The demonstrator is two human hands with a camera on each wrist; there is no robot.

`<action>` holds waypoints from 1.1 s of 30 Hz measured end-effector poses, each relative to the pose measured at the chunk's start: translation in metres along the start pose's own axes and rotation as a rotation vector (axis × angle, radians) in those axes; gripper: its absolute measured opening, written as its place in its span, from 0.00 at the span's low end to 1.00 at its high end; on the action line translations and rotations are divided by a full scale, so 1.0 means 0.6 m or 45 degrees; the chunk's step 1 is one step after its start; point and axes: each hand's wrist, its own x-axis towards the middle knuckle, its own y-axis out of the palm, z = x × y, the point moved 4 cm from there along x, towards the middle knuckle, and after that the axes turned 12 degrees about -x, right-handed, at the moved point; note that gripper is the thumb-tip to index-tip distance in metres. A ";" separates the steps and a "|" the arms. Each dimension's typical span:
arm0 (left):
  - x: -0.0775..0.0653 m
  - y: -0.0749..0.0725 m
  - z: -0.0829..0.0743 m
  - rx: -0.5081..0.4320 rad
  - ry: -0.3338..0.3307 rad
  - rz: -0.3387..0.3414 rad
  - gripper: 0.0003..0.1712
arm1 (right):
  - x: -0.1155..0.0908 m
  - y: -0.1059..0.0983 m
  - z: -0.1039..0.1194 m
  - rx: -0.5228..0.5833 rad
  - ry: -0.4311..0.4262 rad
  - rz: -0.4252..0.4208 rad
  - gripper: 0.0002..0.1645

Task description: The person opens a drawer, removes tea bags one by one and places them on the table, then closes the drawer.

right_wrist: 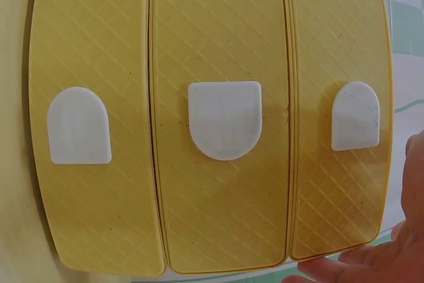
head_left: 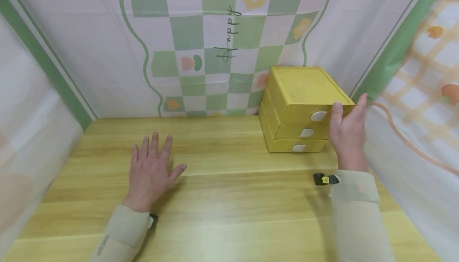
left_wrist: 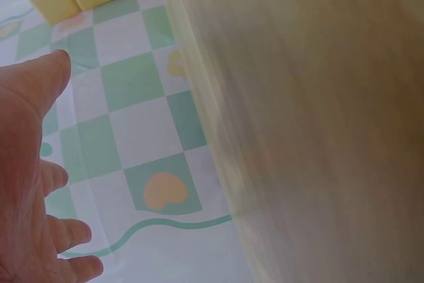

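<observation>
A yellow three-drawer box (head_left: 311, 88) stands at the back right of the table, its drawers closed and a white tab on each front. My right hand (head_left: 348, 136) is at the box's right side, thumb up near the top front corner and fingers extended along that side. In the right wrist view its fingers (right_wrist: 371, 262) reach past the edge of the top drawer, next to the white tab (right_wrist: 356, 116). Palm down over the left part of the table, my left hand (head_left: 150, 174) has its fingers spread and holds nothing.
The wooden table (head_left: 222, 214) runs back to a hanging cloth (head_left: 186, 27) with green checks and lettering. Further cloths hang at both sides, the right one (head_left: 423, 94) close beside my right hand. A dark strap (head_left: 325, 179) is at my right wrist.
</observation>
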 end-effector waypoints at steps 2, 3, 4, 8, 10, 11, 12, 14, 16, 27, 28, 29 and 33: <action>0.000 0.000 0.000 0.006 0.006 -0.007 0.53 | 0.002 0.001 -0.002 0.015 0.021 0.015 0.49; 0.000 0.000 0.000 0.007 0.009 -0.011 0.53 | 0.002 0.002 -0.003 0.026 0.036 0.026 0.49; 0.000 0.000 0.000 0.009 0.011 -0.015 0.53 | 0.003 0.003 -0.004 0.041 0.050 0.038 0.49; -0.001 0.000 0.000 0.005 0.016 -0.022 0.53 | 0.008 0.004 -0.012 0.099 0.119 0.075 0.49; -0.002 0.001 0.000 0.000 0.017 -0.024 0.53 | 0.010 0.004 -0.016 0.116 0.142 0.085 0.49; -0.002 0.001 0.000 -0.002 0.018 -0.024 0.53 | 0.012 0.004 -0.017 0.119 0.154 0.094 0.49; -0.002 0.000 0.000 -0.004 0.019 -0.026 0.53 | 0.014 0.004 -0.019 0.125 0.162 0.107 0.49; -0.001 0.000 0.000 -0.006 0.020 -0.027 0.53 | 0.017 0.005 -0.022 0.144 0.177 0.142 0.50; -0.001 0.000 0.000 -0.006 0.023 -0.030 0.53 | 0.020 0.006 -0.026 0.166 0.191 0.186 0.51; -0.001 0.001 0.000 -0.013 0.022 -0.028 0.53 | 0.040 0.004 -0.037 0.183 0.213 0.306 0.53; -0.001 0.001 0.000 -0.011 0.023 -0.029 0.53 | 0.041 0.004 -0.038 0.198 0.232 0.331 0.54; -0.001 0.001 0.000 -0.011 0.023 -0.029 0.53 | 0.043 0.003 -0.039 0.216 0.253 0.355 0.55; -0.001 0.000 0.000 -0.005 0.024 -0.028 0.53 | 0.048 0.005 -0.039 0.330 0.357 0.429 0.57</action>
